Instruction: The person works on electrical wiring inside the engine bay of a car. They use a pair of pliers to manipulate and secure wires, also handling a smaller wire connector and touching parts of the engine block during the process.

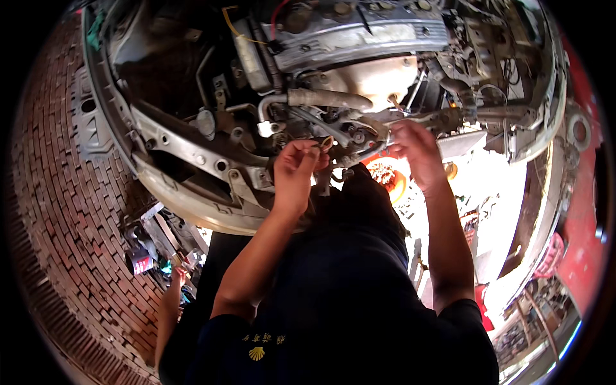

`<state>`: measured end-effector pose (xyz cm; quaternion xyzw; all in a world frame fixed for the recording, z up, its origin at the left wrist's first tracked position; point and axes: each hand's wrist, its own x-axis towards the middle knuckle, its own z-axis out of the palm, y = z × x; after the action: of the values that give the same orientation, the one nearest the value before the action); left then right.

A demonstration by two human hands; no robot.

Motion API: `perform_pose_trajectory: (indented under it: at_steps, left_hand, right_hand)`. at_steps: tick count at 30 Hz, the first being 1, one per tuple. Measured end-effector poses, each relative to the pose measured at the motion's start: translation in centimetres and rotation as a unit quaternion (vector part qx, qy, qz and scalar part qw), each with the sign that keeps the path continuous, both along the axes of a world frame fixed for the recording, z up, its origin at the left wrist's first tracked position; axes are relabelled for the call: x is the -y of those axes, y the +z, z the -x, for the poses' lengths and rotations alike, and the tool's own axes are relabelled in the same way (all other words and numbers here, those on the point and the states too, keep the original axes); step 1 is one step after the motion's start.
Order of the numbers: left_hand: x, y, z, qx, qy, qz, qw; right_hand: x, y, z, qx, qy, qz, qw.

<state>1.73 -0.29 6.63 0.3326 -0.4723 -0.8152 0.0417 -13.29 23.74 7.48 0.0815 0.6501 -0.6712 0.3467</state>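
Left hand point(297, 172): grip pinched on small ringed part point(326, 144) | likely light, stiff; hold rim | right hand point(417, 154): blurred, grip unclear

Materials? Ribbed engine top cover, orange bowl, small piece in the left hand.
Top cover: probably cast metal, dull grey; long ribs and a soft sheen suggest it.
Bowl: likely plastic, smooth; bright orange rim points that way.
Small piece: material unclear; it shows a yellowish edge but is too small to tell.
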Motion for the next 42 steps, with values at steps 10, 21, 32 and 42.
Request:
perform_pose_trajectory:
  at_steps: [10,21,32,42]
  left_hand:
    - [-0.6,-0.2,0.1,0.002,-0.034,0.004,0.999]
    - [-0.5,0.8,0.3,0.052,-0.038,0.030,0.997]
    - [-0.3,0.4,0.4,0.032,-0.034,0.027,0.999]
    - [-0.6,-1.7,1.0,-0.017,-0.034,-0.035,0.999]
  right_hand:
    - [-8.0,-19.6,-9.5,0.161,-0.092,-0.107,0.977]
    - [-1.3,-43.3,-10.5,0.328,-0.428,0.068,0.840]
    - [-8.5,-20.0,-14.2,0.026,-0.163,-0.053,0.985]
    - [-7.6,3.4,-11.9,0.155,-0.025,0.370,0.916]
